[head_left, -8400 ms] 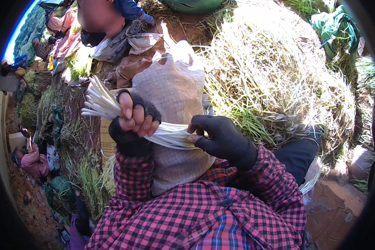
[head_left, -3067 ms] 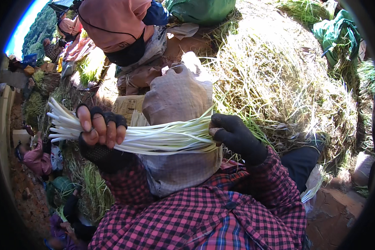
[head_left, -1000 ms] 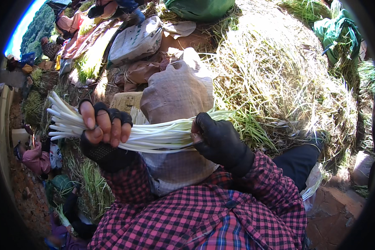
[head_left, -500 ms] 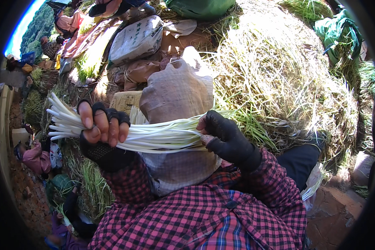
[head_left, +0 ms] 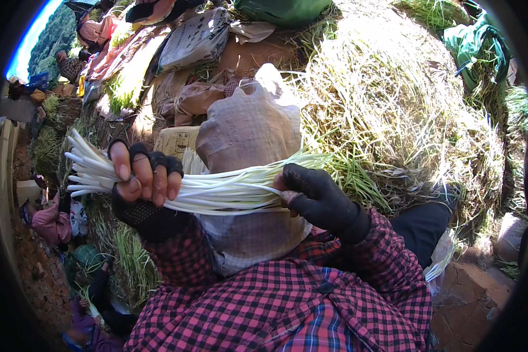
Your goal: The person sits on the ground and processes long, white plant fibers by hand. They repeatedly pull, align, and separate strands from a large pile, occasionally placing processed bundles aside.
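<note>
My left hand [head_left: 149, 182], in a black fingerless glove, is closed round a bundle of long, slender white stems [head_left: 223, 190] near their ends at the left. The bundle lies level across a checked beige cloth [head_left: 246, 135] over my lap, its thinner pale green tips trailing right. My right hand [head_left: 314, 199], in a black glove with bare fingertips, is closed at the bundle's right part, pinching a white stem between thumb and fingers.
A large heap of dry grass [head_left: 399, 100] fills the right. Beyond the cloth lie a cardboard box [head_left: 173, 141], a white sack [head_left: 193, 41] and a green bundle [head_left: 278, 9]. Co-workers [head_left: 51, 220] sit at the left and top left among piles of greens.
Since the oldest frame my left hand has moved left and the bundle stretches wider. Over the last second my right hand has shifted slightly right. A co-worker at the top has moved back.
</note>
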{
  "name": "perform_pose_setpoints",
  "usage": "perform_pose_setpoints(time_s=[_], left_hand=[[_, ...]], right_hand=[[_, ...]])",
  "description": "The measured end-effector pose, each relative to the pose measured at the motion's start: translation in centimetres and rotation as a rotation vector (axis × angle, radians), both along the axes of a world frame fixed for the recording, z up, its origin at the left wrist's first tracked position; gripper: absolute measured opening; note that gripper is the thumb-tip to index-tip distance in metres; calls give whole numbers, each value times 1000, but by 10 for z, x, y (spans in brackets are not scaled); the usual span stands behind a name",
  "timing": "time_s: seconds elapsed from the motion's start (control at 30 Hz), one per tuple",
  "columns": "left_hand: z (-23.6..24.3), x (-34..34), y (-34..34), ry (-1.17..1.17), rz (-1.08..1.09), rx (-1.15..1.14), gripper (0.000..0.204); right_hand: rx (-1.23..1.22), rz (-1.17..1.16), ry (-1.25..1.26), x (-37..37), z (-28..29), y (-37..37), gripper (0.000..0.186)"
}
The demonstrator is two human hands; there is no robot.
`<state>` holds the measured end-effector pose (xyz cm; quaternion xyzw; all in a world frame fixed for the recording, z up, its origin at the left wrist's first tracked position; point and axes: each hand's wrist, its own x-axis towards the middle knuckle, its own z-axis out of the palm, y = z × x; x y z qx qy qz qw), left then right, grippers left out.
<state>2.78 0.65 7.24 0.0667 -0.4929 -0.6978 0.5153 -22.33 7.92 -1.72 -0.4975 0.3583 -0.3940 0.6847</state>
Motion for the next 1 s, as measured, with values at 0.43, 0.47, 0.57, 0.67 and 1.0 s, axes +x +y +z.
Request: perform_pose_setpoints(time_s=[0.43, 0.47, 0.57, 0.67, 1.0], left_hand=[[2, -3, 0, -5, 0, 0, 14], [3, -3, -1, -8, -4, 0, 14], [2, -3, -1, -13, -8, 4, 14], [1, -5, -1, -10, -8, 8, 14], [0, -3, -1, -9, -15, -1, 14]], right_hand=[[-365, -79, 148, 1, -3, -3, 10], [-313, -63, 125, 1, -2, -2, 10], [-182, -24, 82, 3, -2, 0, 11], [-160, -8, 107, 2, -2, 0, 13], [-128, -64, -9, 7, -7, 1, 20]])
